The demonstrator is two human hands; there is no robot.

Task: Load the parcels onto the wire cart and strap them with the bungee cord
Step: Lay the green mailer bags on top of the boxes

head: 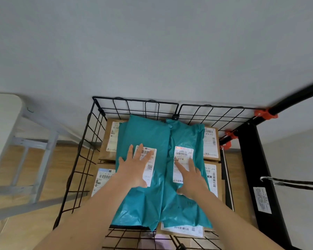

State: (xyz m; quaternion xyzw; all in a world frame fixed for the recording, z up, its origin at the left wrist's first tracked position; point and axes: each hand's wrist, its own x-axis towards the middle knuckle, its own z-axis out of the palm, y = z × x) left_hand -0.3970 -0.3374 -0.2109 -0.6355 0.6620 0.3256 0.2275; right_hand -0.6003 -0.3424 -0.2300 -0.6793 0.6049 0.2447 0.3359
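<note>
Two teal plastic mailer parcels lie side by side on top of the load in the black wire cart [83, 156]. My left hand [135, 168] rests flat, fingers spread, on the left teal parcel [143, 134] over its white label. My right hand [192, 179] presses flat on the right teal parcel [184, 134], partly covering its label. Beneath them sit several brown cardboard boxes [210, 141] with shipping labels. A black bungee cord [296, 183] with a metal hook hangs at the right, apart from both hands.
The cart's black frame [249, 159] with orange clamps [266, 113] stands at the right. A grey metal table leg frame [43, 159] and a white tabletop [4, 109] are at the left. A white wall is behind; wood floor shows below.
</note>
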